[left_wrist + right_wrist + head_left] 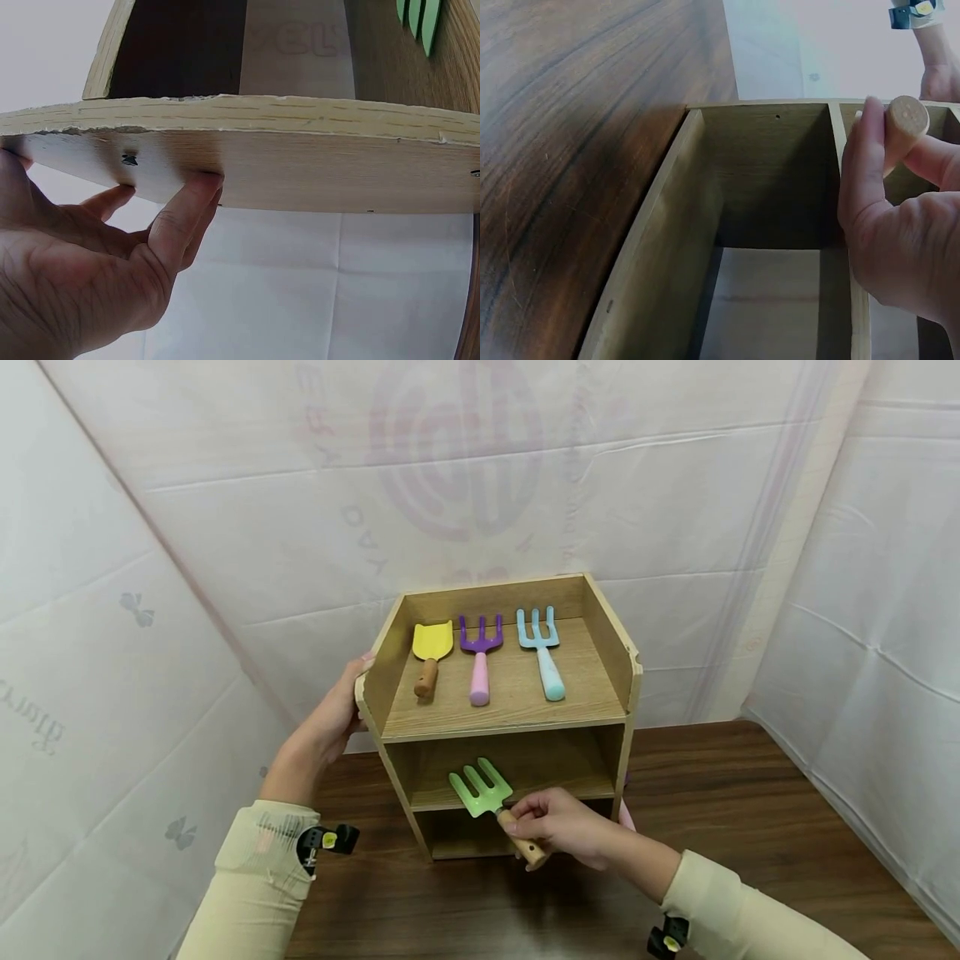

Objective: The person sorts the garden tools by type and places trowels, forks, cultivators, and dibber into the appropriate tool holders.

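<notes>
A small wooden shelf unit (517, 724) stands against the back wall. My right hand (566, 825) pinches the wooden handle of a green three-pronged garden fork (483, 795) in front of the middle compartment, prongs pointing up and left. The handle's round end (909, 118) shows between thumb and fingers in the right wrist view. My left hand (330, 718) touches the unit's left side, fingertips against the outer panel (315, 169). On the top shelf lie a yellow hand shovel (432, 642) with a wooden handle, a purple fork with a pink handle (480, 681) and a light blue fork (550, 672).
Dark brown wood-grain table (720, 827) lies under the unit. White printed sheeting (675, 510) covers the back and both sides. Something pink (626, 816) pokes out beside the unit's lower right side, mostly hidden.
</notes>
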A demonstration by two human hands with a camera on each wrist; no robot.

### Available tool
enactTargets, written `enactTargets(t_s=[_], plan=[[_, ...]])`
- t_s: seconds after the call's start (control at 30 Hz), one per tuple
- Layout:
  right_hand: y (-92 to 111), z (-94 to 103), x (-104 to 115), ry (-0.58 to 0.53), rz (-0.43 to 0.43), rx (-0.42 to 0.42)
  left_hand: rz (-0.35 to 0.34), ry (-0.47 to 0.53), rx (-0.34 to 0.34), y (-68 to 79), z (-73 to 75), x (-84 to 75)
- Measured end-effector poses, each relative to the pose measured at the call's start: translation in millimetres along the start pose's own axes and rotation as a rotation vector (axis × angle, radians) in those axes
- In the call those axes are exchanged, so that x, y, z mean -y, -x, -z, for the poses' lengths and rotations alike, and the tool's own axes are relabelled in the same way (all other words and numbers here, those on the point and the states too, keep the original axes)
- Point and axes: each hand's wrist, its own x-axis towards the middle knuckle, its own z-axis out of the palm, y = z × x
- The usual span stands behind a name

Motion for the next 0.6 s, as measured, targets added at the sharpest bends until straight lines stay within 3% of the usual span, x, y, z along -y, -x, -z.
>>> enactTargets(t_s=[0.6], plan=[[-3.0, -18.8, -4.0, -0.121, -0.003, -0.065, -0.004, -0.006, 0.001, 1.1, -0.2, -1.6]])
